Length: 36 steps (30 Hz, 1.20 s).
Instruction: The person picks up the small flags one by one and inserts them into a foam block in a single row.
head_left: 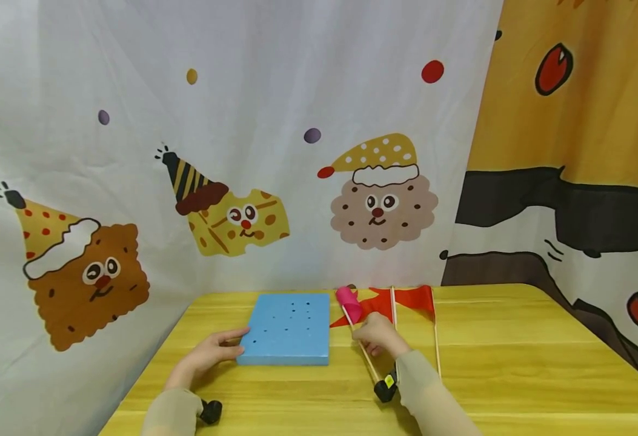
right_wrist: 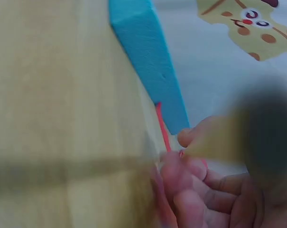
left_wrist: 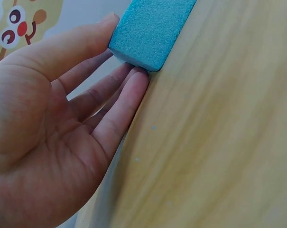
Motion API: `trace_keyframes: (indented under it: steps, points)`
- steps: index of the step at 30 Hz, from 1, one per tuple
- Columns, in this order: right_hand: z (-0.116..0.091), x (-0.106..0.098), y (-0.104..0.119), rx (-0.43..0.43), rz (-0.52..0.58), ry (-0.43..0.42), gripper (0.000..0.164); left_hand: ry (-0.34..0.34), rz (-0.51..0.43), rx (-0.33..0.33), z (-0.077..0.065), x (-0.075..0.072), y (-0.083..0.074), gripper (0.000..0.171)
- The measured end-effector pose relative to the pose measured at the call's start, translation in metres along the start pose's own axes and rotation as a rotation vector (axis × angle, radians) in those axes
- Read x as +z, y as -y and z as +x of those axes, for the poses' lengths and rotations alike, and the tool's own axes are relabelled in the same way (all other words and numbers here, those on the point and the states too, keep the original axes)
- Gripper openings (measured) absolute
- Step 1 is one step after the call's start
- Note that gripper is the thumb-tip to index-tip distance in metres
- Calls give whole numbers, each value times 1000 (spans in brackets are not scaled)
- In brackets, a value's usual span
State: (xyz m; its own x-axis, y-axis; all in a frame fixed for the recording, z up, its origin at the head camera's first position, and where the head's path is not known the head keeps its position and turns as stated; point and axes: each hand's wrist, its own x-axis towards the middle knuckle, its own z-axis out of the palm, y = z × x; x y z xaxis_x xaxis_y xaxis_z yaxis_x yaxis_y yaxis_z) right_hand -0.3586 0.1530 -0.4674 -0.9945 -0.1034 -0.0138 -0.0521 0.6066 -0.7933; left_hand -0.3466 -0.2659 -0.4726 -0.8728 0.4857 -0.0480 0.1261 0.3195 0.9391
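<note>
A light blue foam block (head_left: 285, 345) with small holes in its top lies on the wooden table. At its left edge my left hand (head_left: 209, 356) touches it with extended fingers and thumb; the left wrist view shows the fingertips against the foam block's corner (left_wrist: 152, 28). My right hand (head_left: 380, 335) pinches the wooden stick of a pink flag (head_left: 349, 304), right of the block. The stick slants, flag end away from me. Blurring and a dark shape hide part of the right hand (right_wrist: 200, 190) in the right wrist view, where the foam block (right_wrist: 148, 61) also shows.
Beside and beyond the right hand lie red flags, one red flag (head_left: 377, 304) partly behind the hand and another red flag (head_left: 418, 299) farther right, both on wooden sticks. A printed curtain (head_left: 297, 72) hangs behind the wooden table (head_left: 515, 357).
</note>
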Motion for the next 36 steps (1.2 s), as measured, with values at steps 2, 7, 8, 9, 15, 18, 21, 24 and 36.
trace_keyframes:
  steps: [2,7,8,9,15,18,21,24,36]
  points:
    - [1,-2,0,23,23,20,25,0,1,-4,-1,0,0,60]
    - [3,-9,5,47,61,48,11,8,-2,-2,-1,-2,-1,60]
    - [2,-11,7,51,73,49,9,8,-1,-1,-1,-2,-1,60]
    - [2,-13,10,51,79,50,8,6,1,-1,-1,-2,-1,60]
    - [-3,-26,27,6,112,82,15,-5,4,4,0,-1,0,60]
    - [-5,-32,36,-21,145,106,17,-10,-4,4,0,-1,1,60]
    - [-8,-37,44,-40,173,114,15,-16,-9,8,0,0,3,61]
    - [-12,-40,50,-62,182,111,14,-17,-14,8,0,0,4,61]
    - [-20,-40,80,-144,216,136,22,0,-12,3,-1,-2,4,60]
